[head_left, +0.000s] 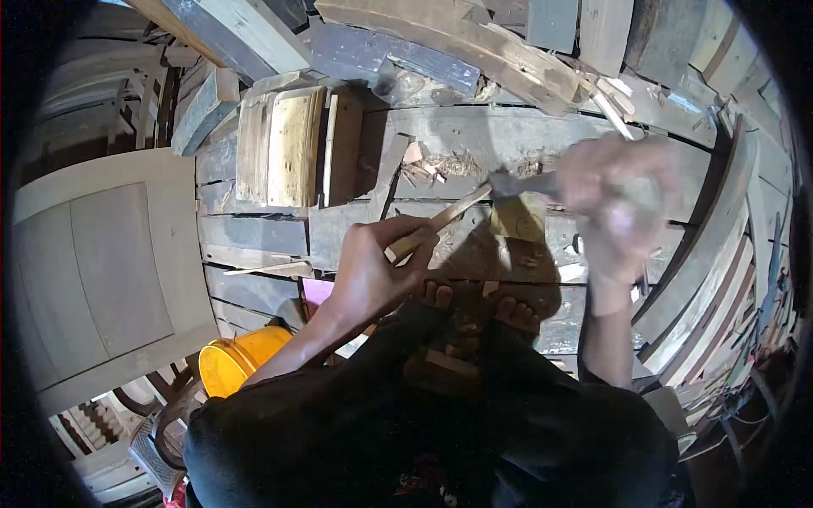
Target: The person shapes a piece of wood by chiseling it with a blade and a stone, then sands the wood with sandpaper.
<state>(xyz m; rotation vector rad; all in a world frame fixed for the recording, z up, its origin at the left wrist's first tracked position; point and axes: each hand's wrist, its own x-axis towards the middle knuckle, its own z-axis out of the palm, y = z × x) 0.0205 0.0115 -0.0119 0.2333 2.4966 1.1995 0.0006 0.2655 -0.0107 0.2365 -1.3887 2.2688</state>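
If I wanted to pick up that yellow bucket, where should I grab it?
Probably by its rim. The yellow bucket sits at the lower left with its open top facing up, so come from above and hook fingers over the near edge. No handle shows clearly, and the left hand's forearm crosses beside it.

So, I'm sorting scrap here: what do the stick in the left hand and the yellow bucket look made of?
The stick looks like bare, unfinished wood: pale, matt, square-cut, grain too small to tell. The yellow bucket looks like plastic: even bright colour, smooth, thin rim with a slight sheen.
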